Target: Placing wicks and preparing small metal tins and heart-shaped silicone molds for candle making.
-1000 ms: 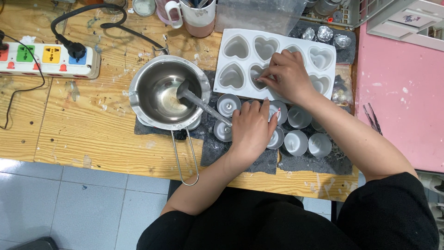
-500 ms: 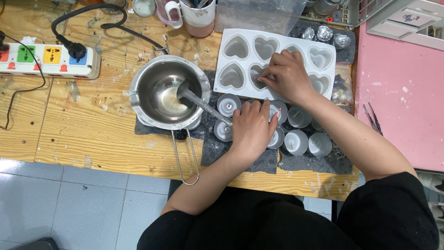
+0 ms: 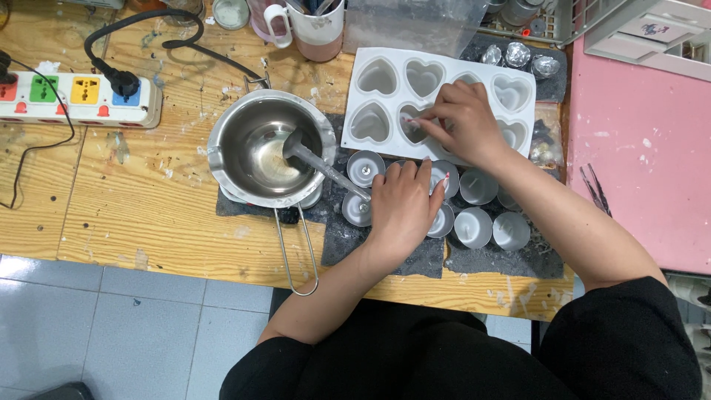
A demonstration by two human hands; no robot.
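Note:
A white silicone mould (image 3: 370, 89) with heart-shaped cavities lies at the back of the wooden table. My right hand (image 3: 463, 122) hovers over its lower middle cavity (image 3: 409, 132), fingertips pinched on what looks like a thin wick. My left hand (image 3: 404, 207) lies flat, palm down, on a cluster of small metal cups (image 3: 474, 226) that stand on a dark mat (image 3: 489, 259). Just left of it, a steel pouring pot (image 3: 255, 148) holds a metal spoon (image 3: 311, 157).
A white power strip (image 3: 74, 96) with a black plug sits at the far left. Mugs (image 3: 318, 26) and a clear plastic bag (image 3: 415, 26) stand behind the mould. A pink surface (image 3: 637, 170) adjoins the table on the right. The pot's wire handle (image 3: 296, 252) reaches the front edge.
My right hand's fingertips have shifted slightly left over the lower middle heart cavity. My left hand stays put on the cups.

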